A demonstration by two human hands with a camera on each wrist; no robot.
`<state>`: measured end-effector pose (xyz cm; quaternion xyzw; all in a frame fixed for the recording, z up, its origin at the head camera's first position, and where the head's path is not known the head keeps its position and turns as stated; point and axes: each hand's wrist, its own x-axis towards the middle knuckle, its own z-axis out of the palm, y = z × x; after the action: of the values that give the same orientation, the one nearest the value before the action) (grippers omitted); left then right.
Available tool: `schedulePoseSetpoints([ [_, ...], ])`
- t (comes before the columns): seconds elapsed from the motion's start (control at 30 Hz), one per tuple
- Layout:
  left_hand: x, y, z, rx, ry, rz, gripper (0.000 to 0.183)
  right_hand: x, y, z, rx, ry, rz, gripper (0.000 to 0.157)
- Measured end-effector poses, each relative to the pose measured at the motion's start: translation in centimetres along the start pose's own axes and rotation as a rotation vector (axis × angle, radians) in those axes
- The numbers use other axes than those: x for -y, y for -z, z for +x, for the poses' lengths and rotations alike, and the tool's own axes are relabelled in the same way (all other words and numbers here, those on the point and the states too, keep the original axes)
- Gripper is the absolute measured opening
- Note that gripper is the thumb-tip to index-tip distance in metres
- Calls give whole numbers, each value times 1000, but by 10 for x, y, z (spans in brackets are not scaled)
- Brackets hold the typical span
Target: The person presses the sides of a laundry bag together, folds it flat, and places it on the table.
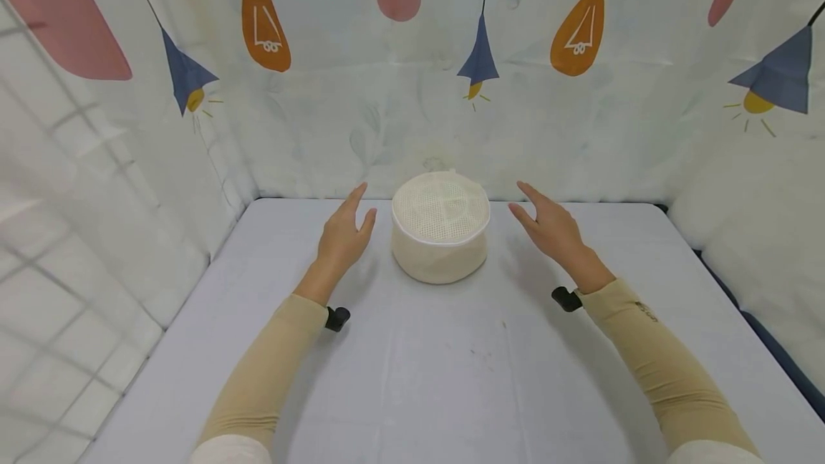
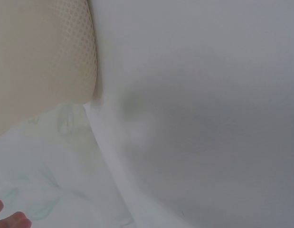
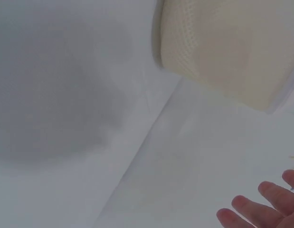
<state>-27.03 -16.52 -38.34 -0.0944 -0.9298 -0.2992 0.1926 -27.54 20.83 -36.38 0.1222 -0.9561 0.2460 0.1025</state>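
Left hand [image 1: 344, 235] | right hand [image 1: 556, 230] | both released, outstretched | cream mesh-topped bag [image 1: 440, 228] between, untouched

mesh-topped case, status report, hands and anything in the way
Left hand and right hand open, one each side, holding nothing. Mesh-topped case on table, touched by neither. No obstruction visible between hands and case.

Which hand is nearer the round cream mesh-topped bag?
Left, by a slight margin in the head view. The left hand is just left of the mesh-topped bag; the right hand is slightly farther off its right side.
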Motion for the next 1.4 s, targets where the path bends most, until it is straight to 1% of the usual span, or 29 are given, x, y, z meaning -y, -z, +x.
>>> schedulePoseSetpoints([
  [0.2,-3,-1,0,-27,-11,-13,55,5,-1,1,-47,32,40,62],
  [0.33,-6,0,1,-31,-23,-24,53,8,-1,1,-36,35,109,61],
  [0.43,-7,0,2,-38,-28,-51,53,10,-1,2,-17,31,162,59],
  [0.6,-10,-1,3,-32,-12,-140,52,15,-3,2,-13,13,217,52],
  [0.87,-15,-5,3,-12,24,-282,49,20,-6,3,-10,-10,306,48],
  [1.1,-19,-6,5,16,94,-367,46,22,-9,7,45,-34,485,44],
  [1.27,-22,-7,6,72,166,-497,47,22,-11,10,117,-50,570,47],
  [1.4,-23,-7,8,120,244,-590,50,23,-13,12,159,-74,624,51],
])
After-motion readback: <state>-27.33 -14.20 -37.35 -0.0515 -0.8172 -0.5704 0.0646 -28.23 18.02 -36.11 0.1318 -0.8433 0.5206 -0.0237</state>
